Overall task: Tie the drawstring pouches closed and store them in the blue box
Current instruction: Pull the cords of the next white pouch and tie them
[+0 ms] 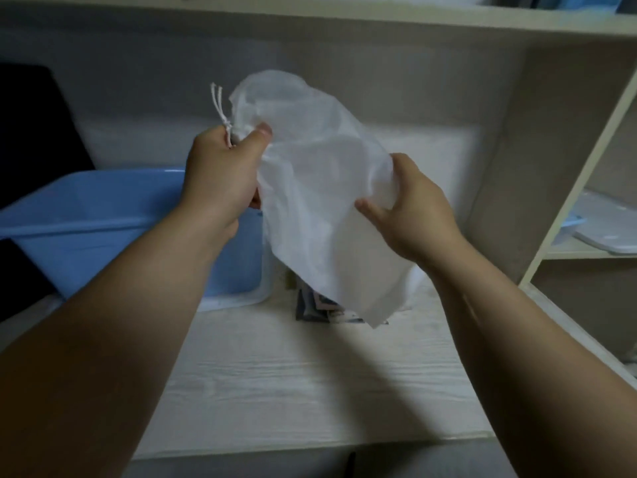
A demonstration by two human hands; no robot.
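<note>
Left grip: your left grip (pixel 220 174) is above the right end of the blue box (pixel 103 222), with thumb and curled fingers pinching the gathered neck of the white pouch (pixel 320 188).
Drawstring: the white drawstring (pixel 219 105) sticks up out of that pinch, its ends free.
Right grip: your right grip (pixel 413 215) is to the right of the blue box. Its fingers curl behind the pouch's side edge and its thumb lies on the front, so it holds the fabric.
Pouch: it is held up between both grips and tilted. Its neck is nearest the box and its bottom corner hangs low to the box's right.
Blue box: it stands on the pale wood-grain surface (pixel 293 374); your left forearm crosses in front of it.
In the way: the hanging pouch hides most of a stack of folded items (pixel 315 310) lying just right of the box.
Around: a shelf upright (pixel 499 167) stands well right of the box, with a pale flat lid (pixel 606 229) on a side shelf beyond it. A dark object (pixel 31 132) sits behind the box's left end.
</note>
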